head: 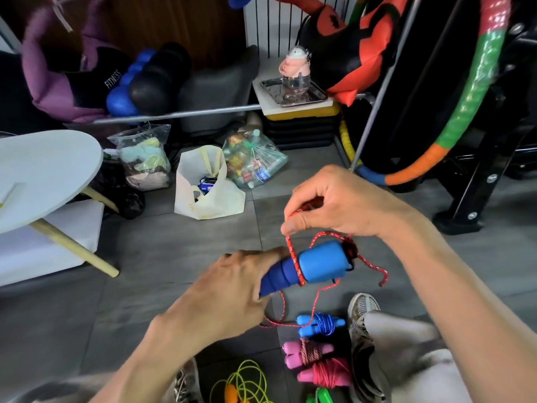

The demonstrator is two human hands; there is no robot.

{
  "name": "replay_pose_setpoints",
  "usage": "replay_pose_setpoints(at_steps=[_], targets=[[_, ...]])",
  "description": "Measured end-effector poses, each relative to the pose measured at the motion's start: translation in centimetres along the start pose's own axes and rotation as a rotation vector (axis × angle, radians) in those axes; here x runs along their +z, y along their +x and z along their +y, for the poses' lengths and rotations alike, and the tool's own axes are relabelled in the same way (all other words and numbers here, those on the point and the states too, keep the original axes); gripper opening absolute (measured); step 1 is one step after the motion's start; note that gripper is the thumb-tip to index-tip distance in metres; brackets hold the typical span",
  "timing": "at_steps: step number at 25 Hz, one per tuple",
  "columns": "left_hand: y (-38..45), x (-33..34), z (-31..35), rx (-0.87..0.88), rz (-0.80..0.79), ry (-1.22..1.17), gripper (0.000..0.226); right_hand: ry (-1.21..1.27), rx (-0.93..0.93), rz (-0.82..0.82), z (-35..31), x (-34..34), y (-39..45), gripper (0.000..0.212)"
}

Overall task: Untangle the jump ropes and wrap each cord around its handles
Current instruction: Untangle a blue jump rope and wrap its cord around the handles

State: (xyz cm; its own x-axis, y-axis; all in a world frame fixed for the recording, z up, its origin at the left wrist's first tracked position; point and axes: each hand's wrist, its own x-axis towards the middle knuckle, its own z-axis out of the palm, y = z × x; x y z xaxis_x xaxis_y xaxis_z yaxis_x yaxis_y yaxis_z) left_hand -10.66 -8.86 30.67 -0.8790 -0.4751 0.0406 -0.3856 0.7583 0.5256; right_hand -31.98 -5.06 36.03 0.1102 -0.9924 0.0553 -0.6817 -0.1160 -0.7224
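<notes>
Grey floor tiles [180,251] are filling the view, and right over them I'm working both hands. My left hand [232,289] is curling round the ribbed grip of the blue handle [316,264], holding it level in mid-air, while my right hand [340,205] is pinching the red cord [293,258] just above it, one turn lying across the handle's neck and slack trailing down to the floor. That cord is looking soft, light and limp (it'll kink if I let it go slack), so I'm judging the best hold is close to the handle, keeping tension on; the handle itself seems rigid and easy to grip.

Further out, near my shoe [363,308], I'm counting three wrapped bundles: a blue rope [321,324] and two pink ropes [308,349]. One yellow-green rope [247,382] is lying loose, with another green handle [319,398] at the frame's edge. Beyond are bags and a white round table [43,173].
</notes>
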Motion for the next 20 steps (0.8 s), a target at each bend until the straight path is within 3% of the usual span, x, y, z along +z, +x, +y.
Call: replay_pose_setpoints(at_steps=[4, 7, 8, 11, 17, 20], targets=[[-0.1, -1.8, 0.3, 0.039, 0.125, -0.208, 0.039, 0.501, 0.105, -0.083, 0.3, 0.6, -0.3, 0.010], [0.0, -2.2, 0.9, -0.012, 0.232, -0.418, 0.035, 0.809, 0.119, 0.071, 0.6, 1.6, -1.1, 0.006], [0.0, -2.1, 0.9, -0.045, 0.230, -0.503, 0.031, 0.871, 0.144, 0.103, 0.5, 2.2, -0.9, 0.014], [0.2, -1.9, 0.4, -0.166, 0.216, -0.779, 0.014, 0.995, 0.290, 0.126, 0.3, 4.0, 0.3, 0.056], [0.5, -2.1, -0.1, -0.255, 0.323, -1.184, 0.044, 1.149, 0.262, 0.177, 0.5, 5.0, 1.7, 0.019], [0.4, -2.4, -0.3, -0.322, 0.358, -1.272, 0.047, 0.968, 0.234, 0.164, 0.3, 5.8, 2.0, 0.017]])
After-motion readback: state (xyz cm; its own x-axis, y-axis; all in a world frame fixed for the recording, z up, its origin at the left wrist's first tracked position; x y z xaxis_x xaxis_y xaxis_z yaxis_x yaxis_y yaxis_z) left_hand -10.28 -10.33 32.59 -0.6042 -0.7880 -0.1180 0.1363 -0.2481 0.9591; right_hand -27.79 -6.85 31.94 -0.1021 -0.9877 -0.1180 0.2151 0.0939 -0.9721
